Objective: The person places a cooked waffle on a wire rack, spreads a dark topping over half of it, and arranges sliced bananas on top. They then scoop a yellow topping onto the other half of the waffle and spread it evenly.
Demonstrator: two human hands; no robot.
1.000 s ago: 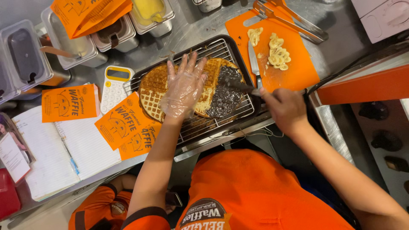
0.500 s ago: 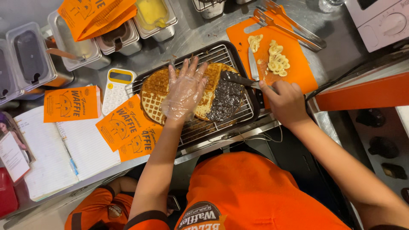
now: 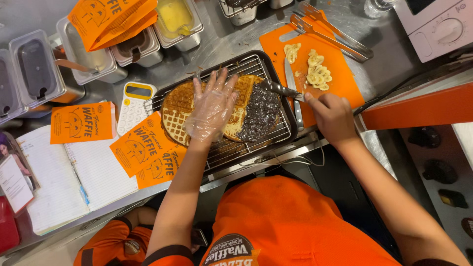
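Black tray with wire rack (image 3: 276, 129) sits mid-counter, used here as the landmark. On the rack lies a round waffle (image 3: 180, 106), its right part covered in dark chocolate spread (image 3: 258, 113). Left hand (image 3: 212, 106), in a clear plastic glove, lies flat on the waffle's middle, fingers spread apart, pinning it down. Right hand (image 3: 332, 116) is just off the tray's right edge, fingers curled tight around the handle of a spreading knife (image 3: 281, 89) — blade runs left from the fist, long axis roughly crosswise, tip touching the spread's upper edge. So the right hand is nearer the chocolate side. Orange cutting board (image 3: 340, 79) with banana slices (image 3: 318, 74) lies right of the tray; a yellow-white calculator (image 3: 134, 104) sits left of it.
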